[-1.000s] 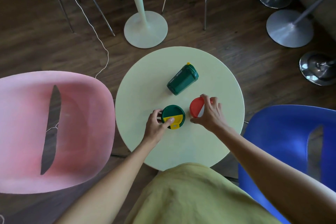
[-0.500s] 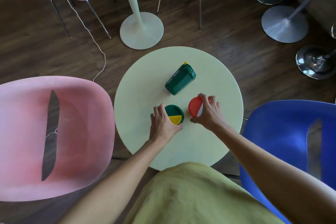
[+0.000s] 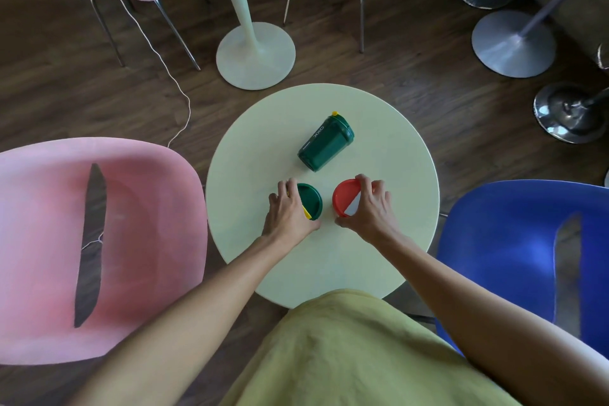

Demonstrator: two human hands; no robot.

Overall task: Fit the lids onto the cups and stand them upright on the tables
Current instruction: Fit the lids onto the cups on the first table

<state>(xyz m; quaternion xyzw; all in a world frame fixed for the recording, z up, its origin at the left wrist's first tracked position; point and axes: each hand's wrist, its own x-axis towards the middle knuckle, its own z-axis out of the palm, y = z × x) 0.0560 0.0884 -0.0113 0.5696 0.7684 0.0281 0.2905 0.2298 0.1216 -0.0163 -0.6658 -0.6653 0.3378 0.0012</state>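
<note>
Left hand has slid over green lid, grip closed; right hand clasps red lid

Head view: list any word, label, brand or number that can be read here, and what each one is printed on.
"OKK", as best it reads: pale letters running along the side of the dark green cup lying on its side on the round table; the last letters are small, so the reading is uncertain.
No text shows on the green and yellow lid or the red and white lid.
Nothing else in the picture carries readable text.
</note>
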